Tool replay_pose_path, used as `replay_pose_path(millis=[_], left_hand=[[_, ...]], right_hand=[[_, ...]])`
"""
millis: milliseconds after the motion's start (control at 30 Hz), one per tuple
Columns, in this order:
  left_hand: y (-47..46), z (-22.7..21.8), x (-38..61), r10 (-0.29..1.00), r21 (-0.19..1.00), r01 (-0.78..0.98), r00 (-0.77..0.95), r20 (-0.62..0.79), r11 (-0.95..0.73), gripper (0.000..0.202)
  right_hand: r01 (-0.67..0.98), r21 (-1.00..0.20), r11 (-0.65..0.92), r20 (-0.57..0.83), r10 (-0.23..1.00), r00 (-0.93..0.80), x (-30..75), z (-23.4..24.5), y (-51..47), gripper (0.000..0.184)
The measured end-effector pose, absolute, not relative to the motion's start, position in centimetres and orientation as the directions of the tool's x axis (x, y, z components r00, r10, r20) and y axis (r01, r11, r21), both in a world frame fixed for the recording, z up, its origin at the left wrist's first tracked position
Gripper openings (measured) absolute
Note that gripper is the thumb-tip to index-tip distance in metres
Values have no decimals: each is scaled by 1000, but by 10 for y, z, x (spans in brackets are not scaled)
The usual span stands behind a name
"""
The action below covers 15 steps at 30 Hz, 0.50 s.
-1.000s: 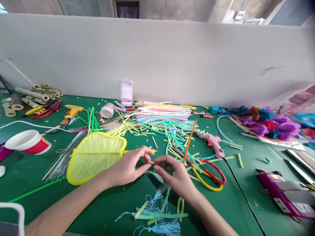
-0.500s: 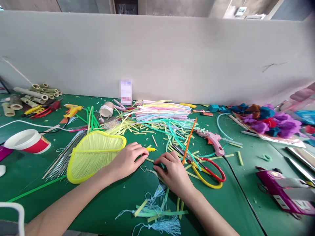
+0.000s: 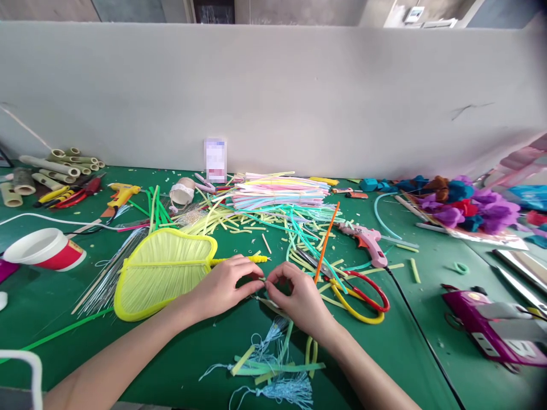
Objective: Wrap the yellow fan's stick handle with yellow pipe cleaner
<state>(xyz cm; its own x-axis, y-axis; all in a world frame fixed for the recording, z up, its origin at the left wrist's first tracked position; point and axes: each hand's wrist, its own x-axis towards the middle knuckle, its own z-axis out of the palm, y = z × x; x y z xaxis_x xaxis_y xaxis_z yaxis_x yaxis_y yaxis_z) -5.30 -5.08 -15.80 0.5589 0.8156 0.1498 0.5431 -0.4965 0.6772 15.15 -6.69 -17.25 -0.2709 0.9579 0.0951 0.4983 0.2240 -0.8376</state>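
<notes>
My left hand [image 3: 231, 286] and my right hand [image 3: 294, 289] meet fingertip to fingertip over the table, both in a pinch. Whatever small thing lies between the tips is too small to make out. Behind my left hand is a yellow leaf-shaped fan [image 3: 164, 282]; its wrapped yellow handle [image 3: 257, 259] shows past the knuckles, with a small wire end. A pale tassel-like piece [image 3: 270, 306] with a cord loop lies under my right fingers. Nearer to me are blue tassels [image 3: 286, 392] and cut green strips [image 3: 277, 369].
Scissors [image 3: 363, 302] with red and yellow handles and a pink glue gun [image 3: 367, 242] lie right of my hands. Bundled pastel strips [image 3: 277, 193] are at the back. To the left are a paper cup [image 3: 45, 250] and yellow glue gun [image 3: 122, 195]; a purple power strip [image 3: 491, 324] is far right.
My hands have come together, from apart to touching at the fingertips. The left hand has turned lower, showing more of the fan's handle. The view has shifted slightly.
</notes>
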Motion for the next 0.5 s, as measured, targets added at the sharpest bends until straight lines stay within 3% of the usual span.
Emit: replay_pose_path(millis=[100,233,400,500], left_hand=[[-56,-154,-48,840,776,482,531,111,-407,14],[-60,-152,-44,870,828,443,482,104,-344,18],[-60,-150,-44,890,853,434,451,72,-289,24],[-59,-149,-45,899,877,408,435,56,-252,24]], right_hand=[[293,-955,36,-40,967,-250,152,-166,-68,20],[98,-990,-102,-127,944,-303,152,-162,-69,33],[7,-989,-145,-139,934,-328,155,-160,-69,34],[50,-995,-82,-93,949,-300,156,-162,-69,30]])
